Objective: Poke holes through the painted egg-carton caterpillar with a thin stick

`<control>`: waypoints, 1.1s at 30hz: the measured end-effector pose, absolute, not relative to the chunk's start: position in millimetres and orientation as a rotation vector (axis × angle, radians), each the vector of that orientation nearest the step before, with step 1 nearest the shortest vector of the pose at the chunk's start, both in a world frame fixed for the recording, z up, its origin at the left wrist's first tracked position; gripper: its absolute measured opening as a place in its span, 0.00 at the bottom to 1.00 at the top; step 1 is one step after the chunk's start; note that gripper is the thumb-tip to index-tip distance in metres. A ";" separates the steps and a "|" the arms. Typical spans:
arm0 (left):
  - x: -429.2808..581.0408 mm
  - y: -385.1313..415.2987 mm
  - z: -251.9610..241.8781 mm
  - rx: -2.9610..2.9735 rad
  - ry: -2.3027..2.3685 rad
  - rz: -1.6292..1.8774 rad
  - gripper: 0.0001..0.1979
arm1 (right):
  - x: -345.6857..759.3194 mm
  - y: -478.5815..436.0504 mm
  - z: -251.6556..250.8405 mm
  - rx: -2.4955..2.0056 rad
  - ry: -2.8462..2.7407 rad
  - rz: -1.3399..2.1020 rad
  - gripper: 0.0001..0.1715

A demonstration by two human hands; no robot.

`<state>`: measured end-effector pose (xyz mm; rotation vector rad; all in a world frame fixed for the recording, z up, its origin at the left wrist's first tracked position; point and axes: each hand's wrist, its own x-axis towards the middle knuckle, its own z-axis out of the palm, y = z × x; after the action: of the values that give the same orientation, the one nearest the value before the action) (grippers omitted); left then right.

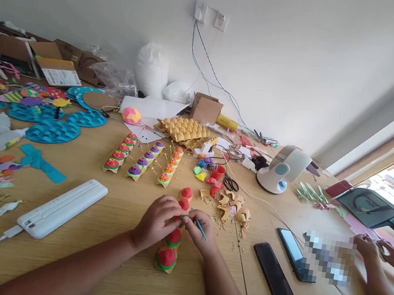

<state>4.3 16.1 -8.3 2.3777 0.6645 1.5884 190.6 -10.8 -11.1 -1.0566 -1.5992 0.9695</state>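
A strip of egg-carton cups painted red with green rims (167,256) lies on the wooden table (120,215) in front of me. My left hand (157,222) is closed around the middle of that strip. My right hand (200,229) pinches a thin teal-handled tool (201,229) against the same strip, fingers pressed together. The strip's far end (186,194) pokes out beyond my hands.
Three finished painted cup strips with pins (145,158) lie further back. A white power bank (62,206) sits left, two phones (282,267) right. Carton scraps (232,207), scissors (229,181), a small fan (282,170) and blue discs (53,131) are around. Another person's hands (379,251) work at right.
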 end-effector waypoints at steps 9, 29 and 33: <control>-0.5 15.8 -9.5 2.375 0.646 1.566 0.10 | 191.1 -14.3 -8.3 -1.038 -1.695 0.876 0.25; 1.1 12.9 -7.8 2.420 0.675 1.611 0.11 | 189.8 -13.2 -7.6 -1.038 -1.531 1.153 0.25; 3.2 11.4 -7.6 2.383 0.687 1.586 0.10 | 189.4 -12.3 -8.5 -1.026 -1.483 1.160 0.24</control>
<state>3.2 11.4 -7.6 2.3833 0.6873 1.5862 189.4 -12.3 -8.5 -1.0260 -1.4829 1.1602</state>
